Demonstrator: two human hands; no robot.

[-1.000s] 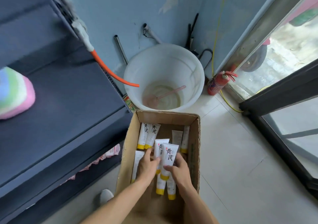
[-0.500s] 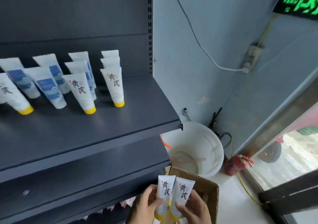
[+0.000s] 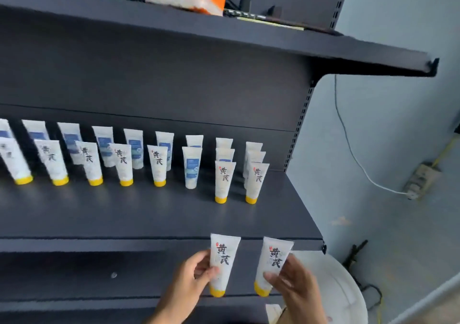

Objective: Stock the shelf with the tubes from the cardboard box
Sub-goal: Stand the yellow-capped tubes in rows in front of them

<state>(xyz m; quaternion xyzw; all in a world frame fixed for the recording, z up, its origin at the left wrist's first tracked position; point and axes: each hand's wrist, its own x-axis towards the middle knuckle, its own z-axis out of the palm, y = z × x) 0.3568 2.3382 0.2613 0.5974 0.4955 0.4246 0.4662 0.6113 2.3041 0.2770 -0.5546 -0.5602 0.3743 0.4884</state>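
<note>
Each hand grips one white yellow-capped tube printed with black characters "黄芪": left hand [image 3: 191, 277] clasps the left tube [image 3: 222, 264], right hand [image 3: 296, 284] clasps the right tube [image 3: 272, 265], both cap-down at 6 o'clock before the dark metal shelf [image 3: 149, 214], where matching tubes [image 3: 224, 180] stand at 12 o'clock.

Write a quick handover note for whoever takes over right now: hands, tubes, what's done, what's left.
Left hand: holds one yellow-capped tube, cap down.
Right hand: holds a second tube, cap down.
Both are below the front edge of the middle shelf.
Done: yellow-capped tubes stand in the front row.
Left: stand these two on the shelf; the box is barely in view, contents unknown.
</note>
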